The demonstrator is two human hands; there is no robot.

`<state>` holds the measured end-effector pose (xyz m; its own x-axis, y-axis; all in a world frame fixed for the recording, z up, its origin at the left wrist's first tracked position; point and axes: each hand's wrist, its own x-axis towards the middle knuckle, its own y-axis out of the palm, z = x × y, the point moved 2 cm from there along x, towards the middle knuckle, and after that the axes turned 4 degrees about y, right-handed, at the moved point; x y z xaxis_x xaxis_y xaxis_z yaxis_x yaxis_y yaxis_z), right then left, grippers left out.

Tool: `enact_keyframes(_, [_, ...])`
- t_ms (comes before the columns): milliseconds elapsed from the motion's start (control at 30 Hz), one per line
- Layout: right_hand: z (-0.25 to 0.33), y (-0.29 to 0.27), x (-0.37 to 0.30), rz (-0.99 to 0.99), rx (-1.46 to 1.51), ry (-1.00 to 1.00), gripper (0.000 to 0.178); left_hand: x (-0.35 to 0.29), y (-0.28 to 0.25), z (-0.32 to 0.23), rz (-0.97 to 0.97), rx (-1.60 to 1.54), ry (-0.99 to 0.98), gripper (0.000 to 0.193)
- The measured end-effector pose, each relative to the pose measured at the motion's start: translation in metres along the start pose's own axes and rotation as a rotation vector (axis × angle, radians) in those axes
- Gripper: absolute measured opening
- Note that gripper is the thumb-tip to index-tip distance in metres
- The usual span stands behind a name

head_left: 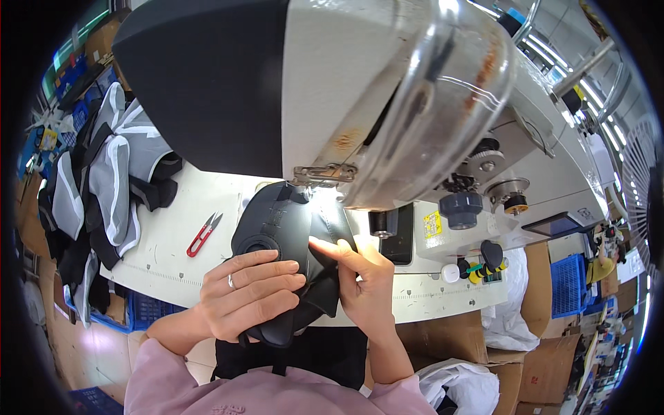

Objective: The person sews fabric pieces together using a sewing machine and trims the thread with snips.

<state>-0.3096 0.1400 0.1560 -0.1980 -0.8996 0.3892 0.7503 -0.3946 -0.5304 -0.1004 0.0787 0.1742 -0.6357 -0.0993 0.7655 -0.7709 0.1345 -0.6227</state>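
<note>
A black sewn piece (285, 214) with a raised round ring and visible stitching lies under the head of a sewing machine (387, 104). The machine's lamp throws a bright spot on its far end, and glare hides the needle. My left hand (252, 294), a ring on one finger, rests flat across the near left part of the piece with its fingers stretched out. At the right edge, my right hand (363, 277) grips the material, index finger pointing toward the lit spot. Red-handled thread snips (203, 235) lie on the white table (173, 256), left of the piece.
Grey and black cut pieces with white edging (111, 187) are heaped at the table's left end, above a blue crate (149, 311). A dark phone-like slab (398, 238) lies right of the needle area. Cardboard boxes (546, 370) and white bags (463, 387) stand at the lower right.
</note>
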Motion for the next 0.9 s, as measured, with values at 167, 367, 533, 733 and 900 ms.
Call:
enact_keyframes(167, [-0.001,0.000,0.006,0.001,0.063,-0.020,0.050,0.002,0.006,-0.004,-0.026,0.007,0.010,0.023])
enact_keyframes(367, [-0.006,0.001,0.012,0.016,0.016,0.028,0.045,0.002,0.009,0.005,-0.036,-0.014,-0.015,0.024])
enact_keyframes(533, [-0.022,0.007,0.015,0.022,-0.007,0.097,0.037,0.007,0.010,0.014,-0.055,-0.027,-0.010,0.025])
enact_keyframes(733, [-0.031,0.004,0.024,0.097,0.270,0.351,0.024,0.008,0.013,0.025,-0.072,-0.045,-0.036,0.028])
enact_keyframes(900, [-0.032,-0.013,0.033,0.397,0.687,0.530,0.024,0.004,0.015,0.030,-0.045,-0.063,-0.068,0.038])
